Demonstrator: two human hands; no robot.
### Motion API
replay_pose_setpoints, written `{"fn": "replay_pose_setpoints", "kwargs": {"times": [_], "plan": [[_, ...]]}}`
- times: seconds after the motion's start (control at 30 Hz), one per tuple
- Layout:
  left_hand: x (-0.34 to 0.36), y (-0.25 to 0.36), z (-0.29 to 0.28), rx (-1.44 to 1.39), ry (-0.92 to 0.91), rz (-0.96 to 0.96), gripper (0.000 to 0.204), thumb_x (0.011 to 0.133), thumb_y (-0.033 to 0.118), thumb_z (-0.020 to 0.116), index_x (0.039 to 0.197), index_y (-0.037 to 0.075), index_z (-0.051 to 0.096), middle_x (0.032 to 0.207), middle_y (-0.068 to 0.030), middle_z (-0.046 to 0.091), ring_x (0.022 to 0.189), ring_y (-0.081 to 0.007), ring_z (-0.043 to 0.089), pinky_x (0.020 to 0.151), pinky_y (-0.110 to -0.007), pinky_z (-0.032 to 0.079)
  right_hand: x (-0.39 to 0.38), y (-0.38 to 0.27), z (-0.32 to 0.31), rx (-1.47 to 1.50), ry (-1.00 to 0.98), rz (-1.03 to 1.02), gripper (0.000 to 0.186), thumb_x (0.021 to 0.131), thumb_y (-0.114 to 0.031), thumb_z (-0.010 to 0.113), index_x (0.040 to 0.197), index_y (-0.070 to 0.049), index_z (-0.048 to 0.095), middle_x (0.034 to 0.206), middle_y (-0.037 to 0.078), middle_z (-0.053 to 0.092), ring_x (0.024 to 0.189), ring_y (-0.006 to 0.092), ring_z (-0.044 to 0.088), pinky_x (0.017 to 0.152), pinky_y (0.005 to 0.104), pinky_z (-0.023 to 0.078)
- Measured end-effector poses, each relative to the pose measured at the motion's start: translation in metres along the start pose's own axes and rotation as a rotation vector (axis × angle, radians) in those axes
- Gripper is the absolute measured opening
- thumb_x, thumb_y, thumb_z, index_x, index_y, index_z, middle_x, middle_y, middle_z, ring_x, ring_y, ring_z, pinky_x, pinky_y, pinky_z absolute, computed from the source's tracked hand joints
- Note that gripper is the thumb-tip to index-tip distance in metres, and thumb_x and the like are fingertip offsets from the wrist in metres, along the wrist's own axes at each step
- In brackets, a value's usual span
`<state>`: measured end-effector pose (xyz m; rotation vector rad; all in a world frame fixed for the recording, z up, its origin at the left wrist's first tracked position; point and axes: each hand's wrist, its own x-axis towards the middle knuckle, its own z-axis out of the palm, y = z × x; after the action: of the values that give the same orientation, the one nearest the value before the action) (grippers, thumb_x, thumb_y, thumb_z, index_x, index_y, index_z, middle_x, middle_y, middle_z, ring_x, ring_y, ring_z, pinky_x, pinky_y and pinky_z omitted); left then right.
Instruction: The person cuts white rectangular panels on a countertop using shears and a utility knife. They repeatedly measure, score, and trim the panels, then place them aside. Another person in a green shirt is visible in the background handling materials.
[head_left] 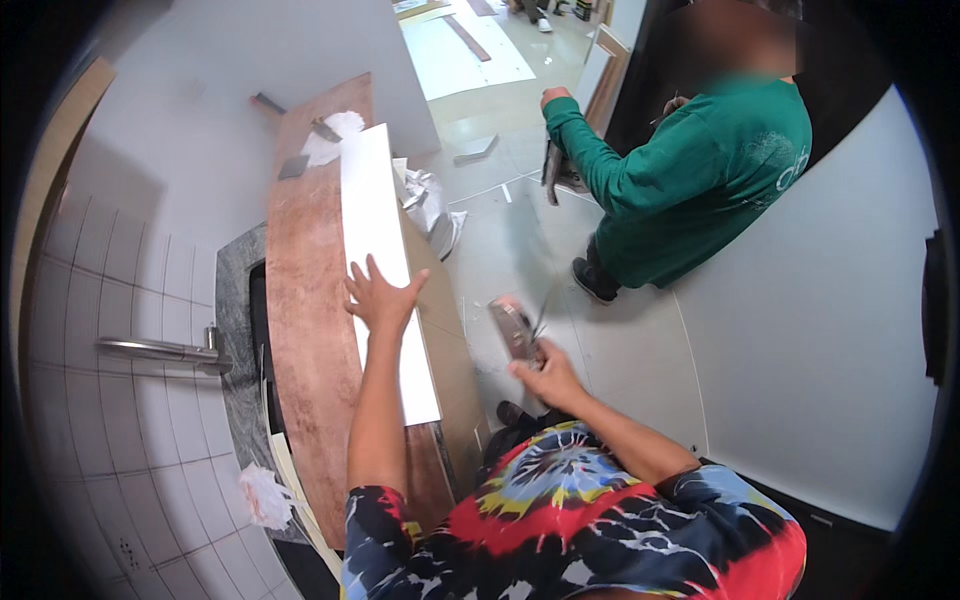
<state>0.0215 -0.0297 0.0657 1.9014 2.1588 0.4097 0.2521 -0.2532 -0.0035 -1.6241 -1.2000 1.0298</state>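
Note:
My left hand (382, 298) lies with fingers spread on a long white board (372, 215). This board rests along the right side of a wide reddish-brown wooden panel (305, 300). Below the white board's right edge, a tan side face (445, 330) drops toward the floor. Over the floor to the right, my right hand (553, 378) is closed around a silvery hand tool (514, 328). Motion blur hides the tool's exact kind. A thin dark line, perhaps a cord or hose, shows beside it.
A person in a green long-sleeved top (710, 170) stands ahead on the right. A steel faucet (160, 348) juts from the left over a grey stone counter (240, 400). Crumpled white paper (345, 124) and a dark flat piece (293, 167) lie on the panel's far end. White bags (428, 205) stand beyond.

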Motion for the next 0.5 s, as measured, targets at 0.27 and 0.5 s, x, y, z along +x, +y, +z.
{"fn": "replay_pose_setpoints", "kwargs": {"times": [0.27,0.5], "plan": [[0.026,0.017,0.004,-0.025,0.001,-0.276,0.122,0.065,0.048,0.09,0.163,0.01,0.028,0.164,-0.0332,0.022,0.151,-0.0514,0.026,0.117,-0.072,0.027,0.084,-0.033,-0.056,0.342,-0.154,0.157,0.042,0.084,-0.021,0.083,0.109,0.001,0.057,0.091,0.006,0.066,0.07,0.0136,0.064,0.063,0.0302,0.054],[0.028,-0.017,-0.024,-0.259,-0.068,-0.164,0.123,0.062,0.029,0.093,0.163,0.006,0.029,0.159,-0.0279,0.039,0.149,-0.0406,0.038,0.122,-0.055,0.032,0.256,-0.038,-0.05,0.15,-0.297,-0.016,0.039,0.082,-0.021,0.08,0.11,0.002,0.065,0.094,0.01,0.074,0.091,0.0206,0.071,0.086,0.0369,0.056]]}}
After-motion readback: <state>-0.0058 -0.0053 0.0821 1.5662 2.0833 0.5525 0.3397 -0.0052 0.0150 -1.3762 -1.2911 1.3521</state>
